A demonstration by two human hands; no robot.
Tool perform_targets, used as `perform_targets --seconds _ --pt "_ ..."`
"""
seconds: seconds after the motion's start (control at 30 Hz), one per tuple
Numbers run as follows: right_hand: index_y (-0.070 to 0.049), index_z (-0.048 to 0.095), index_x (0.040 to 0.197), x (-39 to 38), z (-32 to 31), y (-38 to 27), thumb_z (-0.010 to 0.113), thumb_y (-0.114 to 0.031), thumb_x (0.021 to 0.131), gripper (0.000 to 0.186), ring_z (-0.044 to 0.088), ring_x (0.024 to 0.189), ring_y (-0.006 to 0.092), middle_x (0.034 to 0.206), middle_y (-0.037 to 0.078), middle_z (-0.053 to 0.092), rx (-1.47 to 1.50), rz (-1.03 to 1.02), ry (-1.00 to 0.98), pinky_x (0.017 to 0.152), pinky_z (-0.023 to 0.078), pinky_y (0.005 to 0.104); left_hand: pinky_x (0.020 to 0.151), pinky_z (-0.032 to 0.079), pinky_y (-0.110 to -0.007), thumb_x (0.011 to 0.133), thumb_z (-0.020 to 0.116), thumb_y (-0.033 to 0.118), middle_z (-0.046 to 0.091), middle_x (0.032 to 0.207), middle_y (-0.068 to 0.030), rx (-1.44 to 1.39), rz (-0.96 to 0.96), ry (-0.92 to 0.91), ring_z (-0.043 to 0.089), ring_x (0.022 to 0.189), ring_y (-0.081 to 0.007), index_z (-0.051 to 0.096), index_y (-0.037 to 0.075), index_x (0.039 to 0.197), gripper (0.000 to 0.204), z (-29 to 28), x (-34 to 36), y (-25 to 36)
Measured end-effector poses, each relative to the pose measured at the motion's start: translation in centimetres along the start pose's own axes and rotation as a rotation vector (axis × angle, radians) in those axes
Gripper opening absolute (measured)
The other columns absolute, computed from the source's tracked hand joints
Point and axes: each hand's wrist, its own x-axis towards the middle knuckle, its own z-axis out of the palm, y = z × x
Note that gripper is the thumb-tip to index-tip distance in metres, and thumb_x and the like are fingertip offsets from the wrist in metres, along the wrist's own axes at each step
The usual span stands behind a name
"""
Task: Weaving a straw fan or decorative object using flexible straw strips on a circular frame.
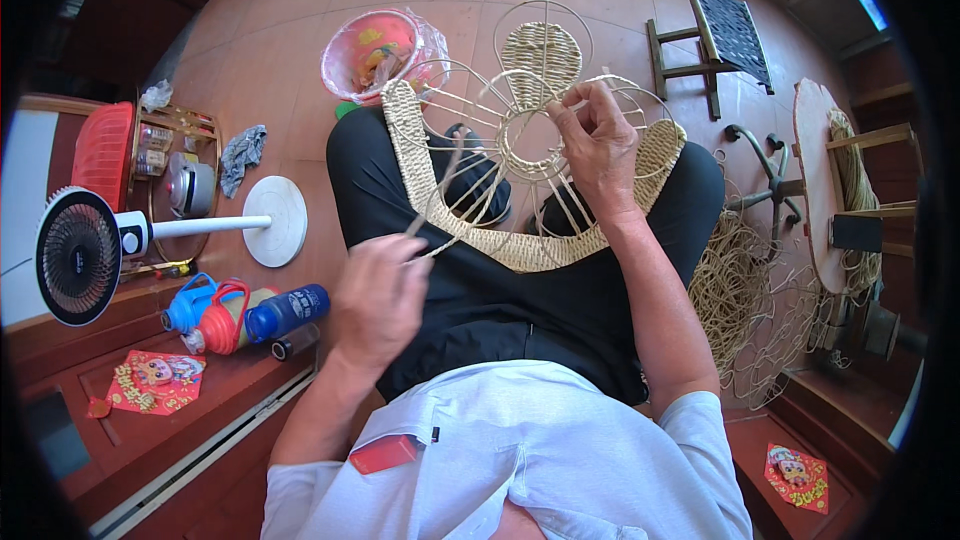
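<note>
On my lap rests a flower-shaped wire frame [545, 2] with petal loops round a small cord-wrapped centre ring [503, 146]. Its near edge carries a thick curved band of woven straw cord [515, 248], and one far petal [541, 55] is filled with weaving. My right hand [598, 140] pinches the frame at the upper right of the ring; its fingertips partly hide what lies between them. Left of the band, my left hand [380, 290] is closed and blurred by motion. A pale strand of straw cord [437, 202] runs from its fingers toward the frame.
A pink lined bin [335, 65] stands beyond my left knee. To the left are a fan [80, 255] and several bottles [290, 312]. Loose cord [735, 305] heaps on the floor at right, near a wheeled base [775, 180]. A folding stool [715, 40] stands far right.
</note>
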Motion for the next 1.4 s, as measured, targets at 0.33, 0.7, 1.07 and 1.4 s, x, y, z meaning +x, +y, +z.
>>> perform_targets --seconds 0.33,0.7,1.07,1.4 --pt "-0.010 0.070 0.110 -0.2 0.0 -0.5 0.075 -0.017 0.102 0.012 0.061 0.063 0.0192 0.074 0.008 0.064 -0.097 -0.118 -0.021 0.062 0.051 0.0364 0.078 0.059 -0.041 0.099 0.074 0.008 0.075 0.100 -0.0151 -0.119 -0.121 -0.190 0.075 0.085 -0.0329 0.073 0.003 0.115 0.016 3.1 0.0 -0.4" --pt "-0.010 0.068 0.113 -0.5 -0.1 -0.1 0.070 -0.016 0.104 0.011 0.076 0.092 0.0357 0.104 0.012 0.076 -0.081 -0.264 0.011 0.076 0.061 0.0435 0.072 0.053 -0.047 0.105 0.063 0.030 0.074 0.084 -0.0213 0.351 -0.665 0.066 0.071 0.072 -0.0333 0.076 0.001 0.106 0.031 -10.6 -8.9 -21.0" --pt "-0.011 0.067 0.113 -0.3 -0.5 -1.0 0.071 -0.016 0.103 0.012 0.075 0.086 0.0335 0.097 0.013 0.075 -0.063 -0.085 -0.079 0.076 0.058 0.0447 0.110 0.047 -0.047 0.102 0.064 0.009 0.071 0.128 -0.0187 0.412 -0.185 0.034 0.065 0.123 -0.0377 0.071 0.004 0.134 0.033 -6.6 1.1 -11.7" --pt "-0.008 0.069 0.112 -0.3 1.3 1.0 0.070 -0.012 0.101 0.012 0.075 0.098 0.0390 0.105 0.016 0.075 0.063 -0.221 0.002 0.083 0.060 0.0459 0.077 0.057 -0.032 0.108 0.066 0.012 0.077 0.097 -0.0112 -0.026 0.053 0.008 0.071 0.082 -0.0154 0.077 0.000 0.119 0.020 5.4 11.6 -1.8"
